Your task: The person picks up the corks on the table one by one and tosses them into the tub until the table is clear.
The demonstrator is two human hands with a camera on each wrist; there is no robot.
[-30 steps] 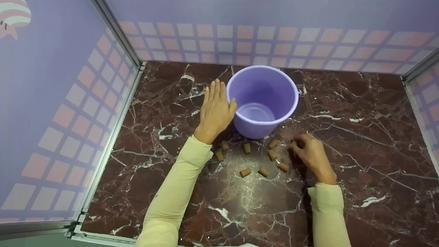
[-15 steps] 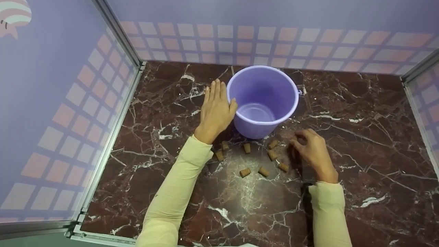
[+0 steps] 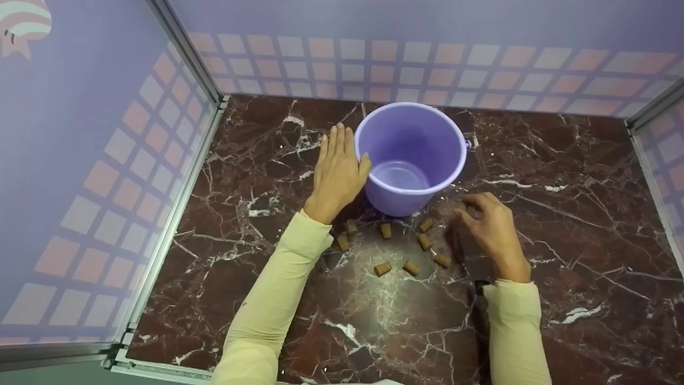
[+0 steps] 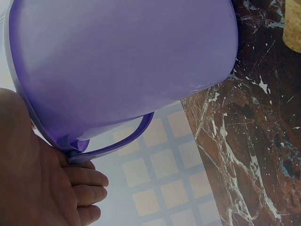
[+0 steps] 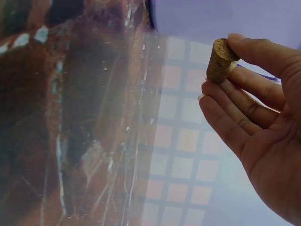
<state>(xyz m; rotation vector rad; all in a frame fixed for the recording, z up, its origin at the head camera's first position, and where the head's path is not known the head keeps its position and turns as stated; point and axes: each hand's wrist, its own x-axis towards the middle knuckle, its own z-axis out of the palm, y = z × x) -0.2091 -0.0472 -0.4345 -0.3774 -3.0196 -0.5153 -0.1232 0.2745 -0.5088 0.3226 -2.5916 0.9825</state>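
Note:
A purple bucket (image 3: 401, 200) stands upright near the back of the marbled table, and no corks show inside it. My left hand (image 3: 337, 174) lies along its left side with straight fingers, the thumb at the rim; the left wrist view has this hand (image 4: 51, 188) by the bucket's handle (image 4: 117, 143). To the right of the bucket, my right hand (image 3: 491, 224) is held above the table. In the right wrist view, a tapered cork (image 5: 220, 62) is pinched between its thumb and fingers. Several loose corks (image 3: 386, 231) lie in front of the bucket.
The dark red marbled tabletop (image 3: 256, 299) has a metal-framed edge on the left. Purple panels with pink and white squares (image 3: 320, 69) enclose the back and both sides. One cork (image 4: 294, 26) shows at the edge of the left wrist view.
My right hand has risen slightly, moving a little away and to the right, with the cork. The left hand, the bucket and the loose corks have stayed in place.

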